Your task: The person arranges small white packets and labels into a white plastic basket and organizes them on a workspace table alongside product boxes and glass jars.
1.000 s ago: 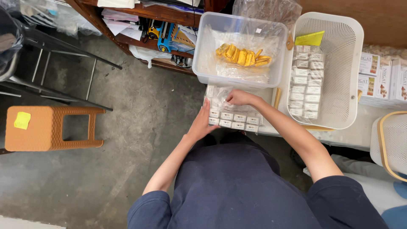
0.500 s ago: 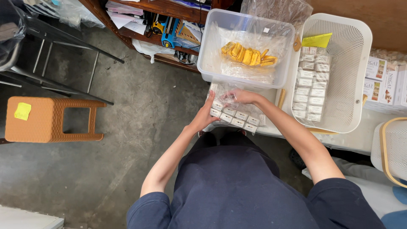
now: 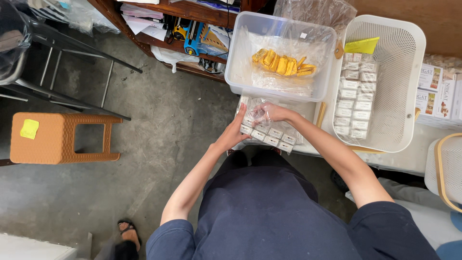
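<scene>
Both hands grip one clear bag (image 3: 267, 126) of small white packets; the left hand (image 3: 234, 134) lies flat against the bag's left edge, fingers extended along it; the right hand (image 3: 272, 113) is closed over the bag's crumpled top, pinching the loose plastic between fingers and thumb.

Head view, work area: the bag rests on the near edge of a white table (image 3: 385, 161), directly in front of the person's dark blue torso; its packets lie in neat rows, flat; just beyond the bag stands a clear tub (image 3: 236, 58) lined with plastic film, holding a cluster of yellow pieces (image 3: 283, 64); the tub touches or nearly touches the bag's far side.

Head view, right side: a white perforated basket (image 3: 409, 96) sits just beside the tub; stacked white packets (image 3: 355, 98) fill its left part in two columns; a yellow note (image 3: 362, 45) lies at its upper end; printed cartons (image 3: 435, 91) stand beside the basket at the frame's right edge; a second white basket with a tan rim (image 3: 440, 168) shows partly at lower right.

Head view, left side: an orange stool (image 3: 62, 137) stands on the concrete floor, well apart from the table, with a yellow note (image 3: 30, 128) on its seat; a wooden shelf (image 3: 192, 29) with papers and tools lies beyond the tub.
</scene>
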